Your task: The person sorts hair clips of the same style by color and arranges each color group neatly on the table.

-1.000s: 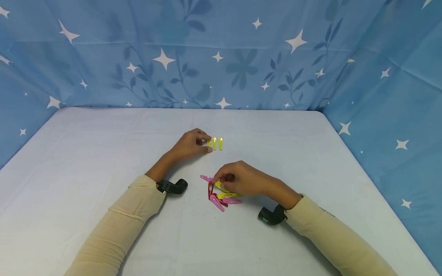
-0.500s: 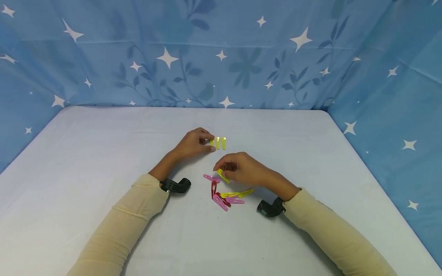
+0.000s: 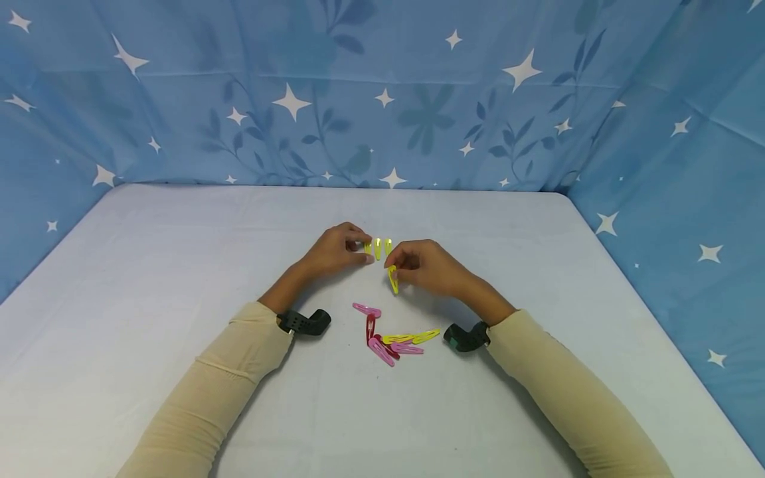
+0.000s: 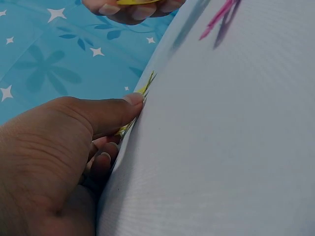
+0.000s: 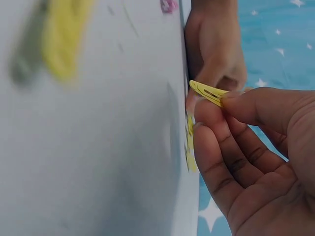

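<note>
Between thumb and fingertips my right hand (image 3: 431, 267) pinches a yellow snap hair clip (image 3: 392, 281), raised off the table and angled. It shows closely in the right wrist view as a yellow clip (image 5: 209, 92). My left hand (image 3: 335, 250) rests on the table, thumb and finger at the two ends of the leftmost yellow hair clip (image 3: 367, 247) of a short row. Beside that clip stand a middle yellow clip (image 3: 378, 249) and a right yellow clip (image 3: 388, 246), parallel. The right fingers are just in front of the row's right end.
Nearer the body lies a loose pile: a pink clip (image 3: 367, 310), a red clip (image 3: 370, 328), yellow clips (image 3: 426, 336) and more pink and red ones, some overlapping. The white table (image 3: 239, 219) ends at a blue starry curtain (image 3: 335, 133).
My right hand has lifted a yellow hair clip from the pile and carried it away from the body toward the row. The left hand stays at the leftmost clip.
</note>
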The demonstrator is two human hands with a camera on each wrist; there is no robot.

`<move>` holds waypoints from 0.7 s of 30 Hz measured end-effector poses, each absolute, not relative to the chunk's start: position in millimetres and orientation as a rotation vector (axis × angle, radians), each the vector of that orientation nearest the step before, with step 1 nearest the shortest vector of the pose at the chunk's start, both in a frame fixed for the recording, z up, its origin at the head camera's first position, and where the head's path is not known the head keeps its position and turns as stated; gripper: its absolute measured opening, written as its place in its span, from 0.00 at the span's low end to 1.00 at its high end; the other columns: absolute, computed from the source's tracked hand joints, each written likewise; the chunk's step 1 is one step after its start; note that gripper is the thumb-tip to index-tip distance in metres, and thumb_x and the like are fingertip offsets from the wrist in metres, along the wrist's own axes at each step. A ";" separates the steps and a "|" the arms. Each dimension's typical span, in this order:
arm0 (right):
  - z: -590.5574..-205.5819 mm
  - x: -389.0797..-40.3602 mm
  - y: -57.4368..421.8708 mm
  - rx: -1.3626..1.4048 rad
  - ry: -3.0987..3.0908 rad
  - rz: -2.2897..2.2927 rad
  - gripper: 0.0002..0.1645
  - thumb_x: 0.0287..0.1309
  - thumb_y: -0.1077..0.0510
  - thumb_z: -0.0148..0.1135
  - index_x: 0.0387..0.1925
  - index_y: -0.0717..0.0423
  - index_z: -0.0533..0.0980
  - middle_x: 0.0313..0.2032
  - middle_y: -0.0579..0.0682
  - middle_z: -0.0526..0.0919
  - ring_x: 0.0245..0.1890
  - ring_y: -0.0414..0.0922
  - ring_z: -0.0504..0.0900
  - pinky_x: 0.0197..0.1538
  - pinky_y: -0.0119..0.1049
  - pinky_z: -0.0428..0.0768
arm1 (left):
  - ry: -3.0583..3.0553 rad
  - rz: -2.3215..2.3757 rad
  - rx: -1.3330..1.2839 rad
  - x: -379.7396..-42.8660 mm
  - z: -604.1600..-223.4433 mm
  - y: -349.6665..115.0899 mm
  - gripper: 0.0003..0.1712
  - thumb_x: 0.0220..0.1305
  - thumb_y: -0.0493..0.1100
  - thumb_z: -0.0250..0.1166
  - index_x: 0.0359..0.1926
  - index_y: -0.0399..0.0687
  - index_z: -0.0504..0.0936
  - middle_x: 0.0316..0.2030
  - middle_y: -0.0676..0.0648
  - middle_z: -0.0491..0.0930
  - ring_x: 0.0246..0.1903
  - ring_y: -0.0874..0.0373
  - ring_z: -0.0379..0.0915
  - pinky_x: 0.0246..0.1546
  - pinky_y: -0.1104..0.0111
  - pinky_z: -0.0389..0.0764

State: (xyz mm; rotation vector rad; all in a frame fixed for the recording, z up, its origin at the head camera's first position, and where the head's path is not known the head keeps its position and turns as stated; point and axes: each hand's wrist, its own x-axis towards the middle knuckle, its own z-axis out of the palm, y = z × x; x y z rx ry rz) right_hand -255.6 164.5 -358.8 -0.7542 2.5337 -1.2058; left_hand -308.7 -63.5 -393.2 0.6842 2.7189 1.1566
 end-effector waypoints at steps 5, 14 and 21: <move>-359.6 -268.2 168.4 -0.713 2.564 -1.262 0.09 0.60 0.68 0.63 0.43 0.61 0.81 0.37 0.54 0.83 0.35 0.45 0.80 0.42 0.35 0.77 | 2.732 1.140 0.705 -309.1 -394.5 -63.4 0.25 0.60 0.45 0.71 0.57 0.41 0.82 0.54 0.41 0.76 0.47 0.49 0.74 0.50 0.59 0.77; -358.5 -283.1 168.3 -0.648 2.670 -1.226 0.09 0.60 0.67 0.64 0.43 0.60 0.82 0.38 0.54 0.83 0.38 0.47 0.80 0.46 0.36 0.78 | 2.716 1.152 0.692 -308.7 -391.9 -62.0 0.25 0.60 0.45 0.71 0.57 0.40 0.82 0.54 0.41 0.76 0.46 0.49 0.73 0.49 0.60 0.76; -360.5 -291.9 170.8 -0.585 2.691 -1.221 0.09 0.61 0.66 0.63 0.43 0.59 0.82 0.39 0.54 0.83 0.39 0.48 0.80 0.45 0.37 0.77 | 2.717 1.157 0.700 -308.6 -393.2 -62.5 0.25 0.60 0.44 0.70 0.57 0.40 0.81 0.54 0.40 0.76 0.46 0.49 0.74 0.49 0.60 0.77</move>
